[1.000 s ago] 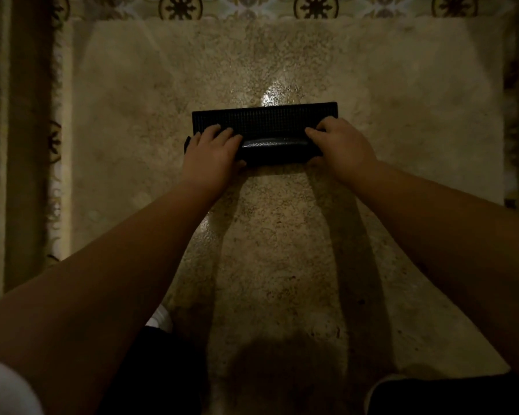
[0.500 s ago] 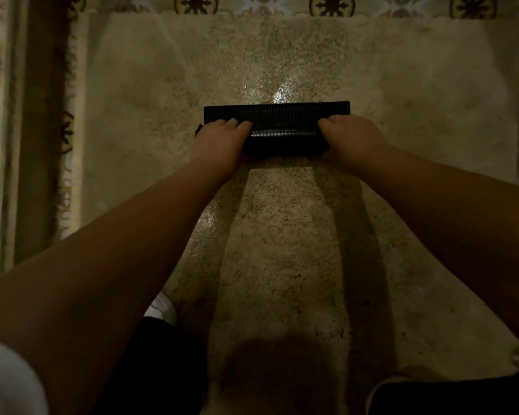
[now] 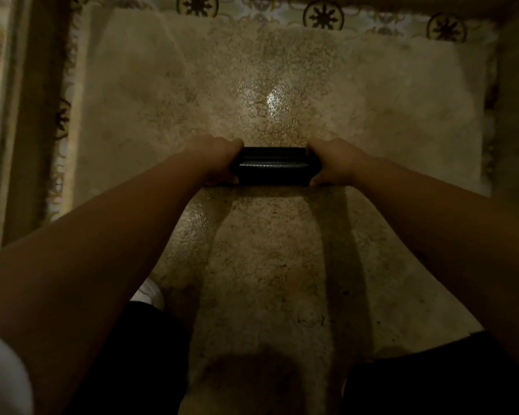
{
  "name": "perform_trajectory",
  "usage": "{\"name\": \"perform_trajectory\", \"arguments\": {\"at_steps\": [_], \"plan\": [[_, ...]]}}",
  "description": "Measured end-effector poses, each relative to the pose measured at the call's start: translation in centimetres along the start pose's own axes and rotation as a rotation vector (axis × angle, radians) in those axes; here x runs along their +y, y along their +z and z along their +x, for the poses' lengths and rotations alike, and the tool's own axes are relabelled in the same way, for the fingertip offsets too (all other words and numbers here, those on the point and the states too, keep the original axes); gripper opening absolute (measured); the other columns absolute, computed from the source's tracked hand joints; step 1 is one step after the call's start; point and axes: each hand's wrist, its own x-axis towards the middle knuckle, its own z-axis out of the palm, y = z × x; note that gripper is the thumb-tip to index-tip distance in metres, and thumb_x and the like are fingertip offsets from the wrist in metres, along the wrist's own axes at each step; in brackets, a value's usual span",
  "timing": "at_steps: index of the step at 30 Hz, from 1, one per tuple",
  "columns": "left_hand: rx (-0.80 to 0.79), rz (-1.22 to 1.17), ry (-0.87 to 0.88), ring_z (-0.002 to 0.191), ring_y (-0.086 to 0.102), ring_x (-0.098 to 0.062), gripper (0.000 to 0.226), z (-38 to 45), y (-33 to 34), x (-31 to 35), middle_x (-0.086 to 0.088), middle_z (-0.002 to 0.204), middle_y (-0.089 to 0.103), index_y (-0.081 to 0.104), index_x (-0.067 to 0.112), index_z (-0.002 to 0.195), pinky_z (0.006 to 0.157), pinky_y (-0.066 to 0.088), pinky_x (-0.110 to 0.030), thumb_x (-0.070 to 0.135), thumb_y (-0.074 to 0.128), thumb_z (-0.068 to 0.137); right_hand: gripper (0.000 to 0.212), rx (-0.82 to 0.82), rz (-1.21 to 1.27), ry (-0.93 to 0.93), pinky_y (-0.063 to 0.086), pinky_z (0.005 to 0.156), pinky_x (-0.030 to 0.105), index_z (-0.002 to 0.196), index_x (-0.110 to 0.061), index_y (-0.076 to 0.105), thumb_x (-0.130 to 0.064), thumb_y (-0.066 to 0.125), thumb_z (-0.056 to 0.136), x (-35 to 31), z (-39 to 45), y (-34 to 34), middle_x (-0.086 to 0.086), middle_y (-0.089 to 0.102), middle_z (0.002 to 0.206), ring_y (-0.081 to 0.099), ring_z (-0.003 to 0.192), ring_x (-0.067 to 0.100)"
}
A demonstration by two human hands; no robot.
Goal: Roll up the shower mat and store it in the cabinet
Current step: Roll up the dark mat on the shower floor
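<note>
The black shower mat [image 3: 274,166] lies on the speckled stone floor as a tight roll, with no flat strip showing beyond it. My left hand [image 3: 215,161] wraps around the roll's left end. My right hand [image 3: 334,163] wraps around its right end. Only the middle of the roll shows between the two hands. Both arms stretch forward from the bottom corners of the view. No cabinet is in view.
The stone floor [image 3: 276,265] is wet and shiny, with a bright glare just beyond the roll. Patterned tile borders [image 3: 322,16] run along the far edge and the left side. A dark upright frame [image 3: 27,130] stands at left. My knees in dark shorts fill the bottom.
The last flat strip of mat has been rolled in, so the roll is thicker. Both hands have moved from on top of it to around its ends. The view has tilted.
</note>
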Motion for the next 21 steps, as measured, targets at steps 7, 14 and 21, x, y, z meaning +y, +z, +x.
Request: {"name": "perform_trajectory", "arguments": {"at_steps": [7,14,21], "plan": [[0.018,-0.153,-0.009,0.095,0.057,-0.028,0.055,0.7,0.3,-1.2,-0.006,0.111,0.062,0.051,0.03,0.122,0.07,0.038,-0.035,0.049,0.072,0.075,0.066,0.351,-0.109,-0.072,0.044,0.092,0.045,0.134,0.0,0.044,-0.019,0.074,0.079,-0.4,-3.6,4.1,0.021,0.052,0.126,0.049,0.113,0.037],[0.209,-0.153,-0.051,0.118,0.048,-0.03,0.066,-0.7,1.0,-1.2,-0.005,0.138,0.048,0.043,0.033,0.139,0.088,0.044,-0.047,0.048,0.069,0.08,0.043,0.351,-0.139,-0.089,0.048,0.072,0.044,0.122,-0.001,0.054,-0.007,0.064,0.081,0.3,-2.7,2.9,0.021,0.058,0.112,0.056,0.097,0.038],[0.58,-0.184,-0.112,0.102,0.057,-0.031,0.035,-2.9,3.8,0.1,-0.004,0.114,0.064,0.057,0.022,0.114,0.085,0.037,-0.045,0.042,0.06,0.086,0.051,0.298,-0.122,-0.004,0.045,0.084,0.043,0.116,-0.017,0.058,-0.031,0.08,0.071,1.1,-0.6,0.8,0.013,0.065,0.104,0.059,0.097,0.035]]}}
